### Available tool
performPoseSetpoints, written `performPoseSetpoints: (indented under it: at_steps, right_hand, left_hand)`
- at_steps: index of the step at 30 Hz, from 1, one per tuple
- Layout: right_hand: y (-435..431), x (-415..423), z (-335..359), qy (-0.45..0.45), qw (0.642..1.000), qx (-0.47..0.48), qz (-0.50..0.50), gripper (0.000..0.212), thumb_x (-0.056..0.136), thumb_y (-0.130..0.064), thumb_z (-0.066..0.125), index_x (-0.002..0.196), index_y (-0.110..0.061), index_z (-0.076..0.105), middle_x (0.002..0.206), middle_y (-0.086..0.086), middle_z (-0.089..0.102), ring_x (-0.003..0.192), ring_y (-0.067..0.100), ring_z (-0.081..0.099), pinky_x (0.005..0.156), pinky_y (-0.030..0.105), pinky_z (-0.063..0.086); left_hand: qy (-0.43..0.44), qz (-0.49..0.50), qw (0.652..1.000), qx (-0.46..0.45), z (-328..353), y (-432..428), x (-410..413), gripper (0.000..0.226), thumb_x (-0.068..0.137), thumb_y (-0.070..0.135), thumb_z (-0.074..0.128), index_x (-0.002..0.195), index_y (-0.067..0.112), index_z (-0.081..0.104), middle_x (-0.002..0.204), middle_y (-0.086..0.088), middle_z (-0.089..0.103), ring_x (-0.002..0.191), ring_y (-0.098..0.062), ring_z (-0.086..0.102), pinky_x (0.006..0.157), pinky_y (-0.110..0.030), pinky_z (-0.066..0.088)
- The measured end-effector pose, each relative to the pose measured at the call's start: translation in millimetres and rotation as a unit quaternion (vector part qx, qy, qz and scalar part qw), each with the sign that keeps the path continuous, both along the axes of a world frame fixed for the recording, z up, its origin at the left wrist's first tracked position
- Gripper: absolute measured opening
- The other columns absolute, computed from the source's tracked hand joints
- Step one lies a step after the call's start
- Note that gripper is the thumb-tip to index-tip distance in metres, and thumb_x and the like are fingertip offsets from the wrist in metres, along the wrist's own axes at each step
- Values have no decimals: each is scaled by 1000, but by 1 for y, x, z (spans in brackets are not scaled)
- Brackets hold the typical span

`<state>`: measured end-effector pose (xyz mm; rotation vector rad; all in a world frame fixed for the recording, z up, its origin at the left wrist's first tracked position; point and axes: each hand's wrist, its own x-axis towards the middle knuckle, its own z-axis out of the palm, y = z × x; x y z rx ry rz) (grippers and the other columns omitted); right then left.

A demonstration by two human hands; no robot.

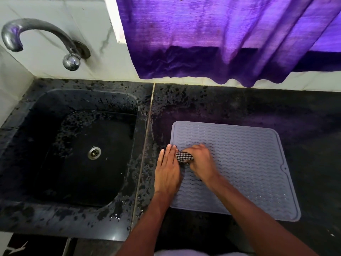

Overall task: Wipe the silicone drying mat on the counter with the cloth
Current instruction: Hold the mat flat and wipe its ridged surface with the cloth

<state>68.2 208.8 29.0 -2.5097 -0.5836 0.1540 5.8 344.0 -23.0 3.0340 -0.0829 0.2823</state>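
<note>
A grey silicone drying mat (249, 163) with wavy ridges lies flat on the black counter, right of the sink. My right hand (200, 160) grips a bunched black-and-white checked cloth (184, 157) and holds it down on the mat near its left edge. My left hand (167, 171) lies flat with straight fingers on the mat's left border, partly on the counter, touching the cloth from the left. Most of the cloth is hidden under my right hand.
A black sink (73, 150) with a steel drain sits to the left, with a curved metal tap (36, 37) on the wall above it. The wet, speckled counter (239, 104) runs behind the mat. A purple curtain (221, 39) hangs over the back wall.
</note>
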Motion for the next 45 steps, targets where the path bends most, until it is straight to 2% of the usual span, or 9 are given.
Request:
performPoseSetpoints:
  at_steps: [6,12,16,21,25,28,31,39,45]
  right_hand:
    - [-4,14,5,19,998,40,42,8,79,-22,72,86,-20,71,81,-6,70,79,13,61,84,33,44]
    - [-79,4,0,8,993,-63,-104,38,70,1,74,99,-24,73,92,-2,72,89,21,60,80,34,48]
    - [-63,-8,-7,-19,991,-25,-130,37,65,-4,82,98,-18,75,92,0,74,85,20,62,76,26,36]
    - [-9,-7,-2,-16,999,17,-25,36,63,-1,80,96,-16,74,91,-1,73,83,21,59,77,25,34]
    - [-15,4,9,-15,1000,24,1,29,67,-6,80,92,-19,73,89,-4,73,77,15,57,74,28,36]
    - [-47,-1,6,-34,998,-44,-19,38,65,-6,80,100,-20,72,96,-3,72,82,17,56,75,28,38]
    - [-81,-1,-3,-5,995,-88,-44,53,63,-1,74,110,-23,68,106,-3,70,95,23,56,83,34,44]
    - [-204,-2,10,-9,982,-141,-122,53,58,4,70,104,-22,70,100,-1,69,95,28,57,78,39,52]
    - [-255,-3,18,16,964,-171,-203,54,66,4,63,109,-27,69,104,-3,69,88,29,54,70,40,53]
  left_hand:
    - [-6,51,999,-4,2,3,-4,55,91,3,37,143,-4,50,148,-20,52,145,-34,41,124,-44,11]
    - [19,58,998,-32,5,2,-3,51,95,9,36,142,-3,52,147,-21,53,144,-35,43,123,-47,19]
    - [25,58,997,-40,2,0,-1,50,94,8,44,142,-4,52,147,-21,52,144,-34,43,123,-46,17]
    - [8,54,997,-48,-2,2,1,48,91,5,52,139,-3,54,144,-21,55,141,-33,46,124,-44,17]
    - [-13,76,986,-150,0,-3,7,47,89,-8,60,136,0,58,142,-16,56,137,-31,49,123,-46,28]
    - [-15,-3,989,-149,1,-22,12,45,100,11,46,142,1,54,149,-15,52,138,-29,49,120,-43,31]
    - [5,-17,993,-114,2,-25,14,53,102,29,36,145,2,52,152,-16,49,140,-29,47,116,-43,39]
    - [3,-4,994,-113,-3,-27,13,53,102,31,40,148,5,49,155,-11,46,144,-23,41,116,-40,41]
    - [6,1,993,-115,-1,-29,11,54,102,31,41,149,6,48,156,-10,45,144,-23,42,116,-43,41]
